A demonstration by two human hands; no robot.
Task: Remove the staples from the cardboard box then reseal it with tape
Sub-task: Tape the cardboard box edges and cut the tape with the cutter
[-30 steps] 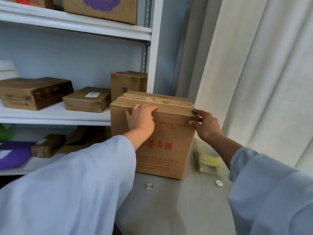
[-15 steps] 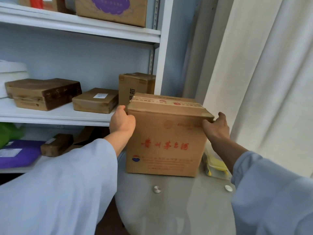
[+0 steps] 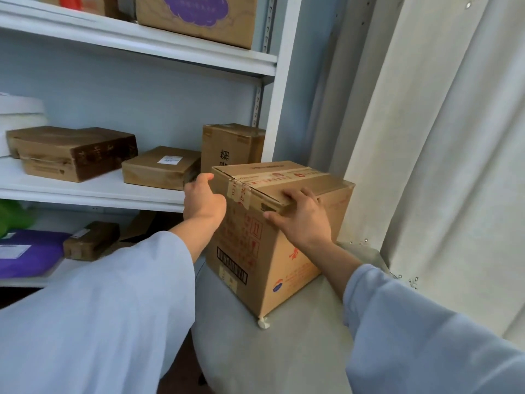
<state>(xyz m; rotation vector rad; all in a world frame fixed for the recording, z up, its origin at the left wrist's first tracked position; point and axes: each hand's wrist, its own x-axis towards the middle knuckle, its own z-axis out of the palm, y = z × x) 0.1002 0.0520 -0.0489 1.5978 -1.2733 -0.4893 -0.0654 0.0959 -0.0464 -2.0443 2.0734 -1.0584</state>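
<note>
Gripping at two points: the cardboard box (image 3: 279,237) is held between both hands on the grey table (image 3: 298,351). The left hand (image 3: 203,201) is curled round the far top corner; the right hand (image 3: 302,220) is spread over the near top edge, fingers on the lid, thumb on the side. Taped seam (image 3: 270,180) lies between the hands. Staples not visible. Box probably being positioned; base should be kept flat, force kept low near corners.

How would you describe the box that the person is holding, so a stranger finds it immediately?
It is the cardboard box on the grey table, right of the white shelves. Unlike the shelved parcels, it has red print, a barcode and both hands on it.
</note>
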